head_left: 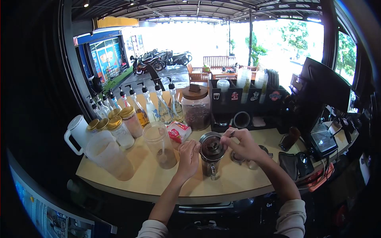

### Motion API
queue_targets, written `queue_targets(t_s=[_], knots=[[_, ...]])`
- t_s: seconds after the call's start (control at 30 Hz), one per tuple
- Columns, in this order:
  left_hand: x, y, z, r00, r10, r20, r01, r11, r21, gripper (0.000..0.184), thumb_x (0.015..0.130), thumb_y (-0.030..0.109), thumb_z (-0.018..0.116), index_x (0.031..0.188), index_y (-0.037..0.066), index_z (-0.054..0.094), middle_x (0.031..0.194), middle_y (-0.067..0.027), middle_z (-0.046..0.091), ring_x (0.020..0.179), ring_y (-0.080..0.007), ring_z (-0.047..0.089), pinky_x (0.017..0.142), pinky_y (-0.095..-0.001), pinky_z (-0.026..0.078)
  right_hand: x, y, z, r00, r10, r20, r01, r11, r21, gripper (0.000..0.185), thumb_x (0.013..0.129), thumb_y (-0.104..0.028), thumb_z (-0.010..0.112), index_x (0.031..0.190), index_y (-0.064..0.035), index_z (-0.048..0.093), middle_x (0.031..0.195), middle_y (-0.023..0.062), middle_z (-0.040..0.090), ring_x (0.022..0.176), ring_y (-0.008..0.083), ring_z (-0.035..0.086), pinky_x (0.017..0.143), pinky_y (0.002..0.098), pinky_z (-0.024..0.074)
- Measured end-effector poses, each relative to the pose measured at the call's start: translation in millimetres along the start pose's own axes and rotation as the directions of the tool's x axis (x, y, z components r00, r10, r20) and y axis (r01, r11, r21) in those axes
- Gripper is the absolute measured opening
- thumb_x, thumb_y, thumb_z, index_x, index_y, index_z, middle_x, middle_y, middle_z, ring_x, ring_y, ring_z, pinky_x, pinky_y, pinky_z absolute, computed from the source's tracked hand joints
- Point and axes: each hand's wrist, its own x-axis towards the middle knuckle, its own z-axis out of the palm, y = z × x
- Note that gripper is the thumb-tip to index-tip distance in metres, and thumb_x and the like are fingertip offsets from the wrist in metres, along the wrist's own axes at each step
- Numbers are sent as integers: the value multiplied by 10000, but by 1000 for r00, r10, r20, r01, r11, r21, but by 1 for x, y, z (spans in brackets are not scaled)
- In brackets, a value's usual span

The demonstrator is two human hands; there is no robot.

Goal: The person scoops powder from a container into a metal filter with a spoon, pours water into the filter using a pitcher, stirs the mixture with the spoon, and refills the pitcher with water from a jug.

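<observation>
A metal strainer [211,147] with dark contents sits on top of a glass vessel [211,168] on the wooden counter. My right hand [241,142] is closed at the strainer's right, pinching a thin metal utensil whose lower end reaches into the dark contents. At the strainer's left side, my left hand [189,154] is closed near the rim; its fingers seem to hold the strainer's edge or handle, mostly hidden. Left of that hand stands a clear plastic container [158,144] with brown powder and a scoop inside.
Pump bottles [152,109], gold-lidded jars [119,133], a white jug [79,131] and a large pitcher [107,154] line the left. Behind are a red-and-white packet [178,131], a wooden-lidded jar [196,111] and a black cup rack [246,101]. A dark machine [321,137] stands right.
</observation>
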Motion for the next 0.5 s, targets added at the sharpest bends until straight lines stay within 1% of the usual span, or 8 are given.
queue_targets(t_s=[0.07, 0.2, 0.23, 0.33, 0.37, 0.4, 0.47, 0.5], knots=[[-1, 1, -1, 1000, -25, 0, 25, 1000, -4, 235, 938, 151, 430, 757, 11, 483, 666, -110, 490, 661, -290, 488, 678, -388, 351, 0, 3, -1, 1000, -7, -18, 7, 1000, 27, 196, 883, -170, 630, 826, 17, 638, 716, 101, 609, 659, 173, 601, 636, 312, 471], [-4, -5, 2, 1000, -1, -16, 1, 1000, -6, 239, 942, 156, 430, 758, 13, 485, 657, -107, 482, 658, -281, 484, 675, -383, 350, -1, 1, 4, 990, -123, -70, 116, 988, -99, 209, 880, -184, 632, 804, 11, 638, 704, 99, 609, 647, 193, 594, 646, 321, 469], [-4, -4, 2, 999, 3, -33, -3, 1000, -19, 244, 945, 159, 428, 759, 13, 485, 654, -105, 477, 656, -277, 482, 674, -382, 349, 0, 3, 0, 997, -21, -80, 17, 999, -42, 201, 876, -181, 634, 798, 5, 636, 721, 113, 618, 669, 217, 594, 662, 326, 462], [-6, -5, 1, 999, -14, -47, 12, 999, -41, 254, 952, 167, 424, 761, 12, 484, 648, -102, 468, 652, -268, 477, 674, -378, 349, -5, 0, 7, 999, -31, -22, 28, 995, -96, 212, 882, -182, 625, 785, 7, 626, 730, 122, 622, 653, 228, 590, 673, 332, 452], [-6, -6, 1, 999, -36, -36, 34, 998, -52, 259, 955, 171, 421, 762, 11, 483, 645, -101, 464, 650, -264, 475, 674, -376, 349, -5, -2, 11, 987, -154, -49, 147, 981, -128, 233, 890, -190, 615, 773, 12, 614, 735, 123, 622, 647, 224, 585, 676, 353, 446], [-5, -6, 1, 999, -32, -35, 30, 998, -54, 259, 955, 171, 421, 762, 11, 483, 645, -101, 464, 650, -264, 475, 674, -376, 349, -4, 0, 9, 987, -155, -51, 147, 980, -131, 233, 890, -190, 615, 773, 12, 614, 735, 123, 622, 647, 224, 585, 676, 353, 446], [-6, -4, 0, 999, -35, -39, 33, 997, -70, 262, 957, 177, 420, 765, 10, 481, 643, -97, 462, 649, -257, 473, 672, -373, 348, -4, 5, 3, 990, 17, -142, -29, 996, -83, 246, 896, -206, 606, 774, 6, 620, 720, 114, 623, 666, 217, 589, 671, 358, 448], [-6, -3, -1, 999, -35, -39, 32, 997, -70, 262, 957, 177, 420, 765, 10, 481, 643, -97, 462, 649, -257, 473, 672, -373, 348, -5, 4, 5, 990, 17, -143, -29, 996, -83, 246, 896, -206, 606, 774, 6, 620, 720, 114, 623, 666, 217, 589, 671, 358, 448]])
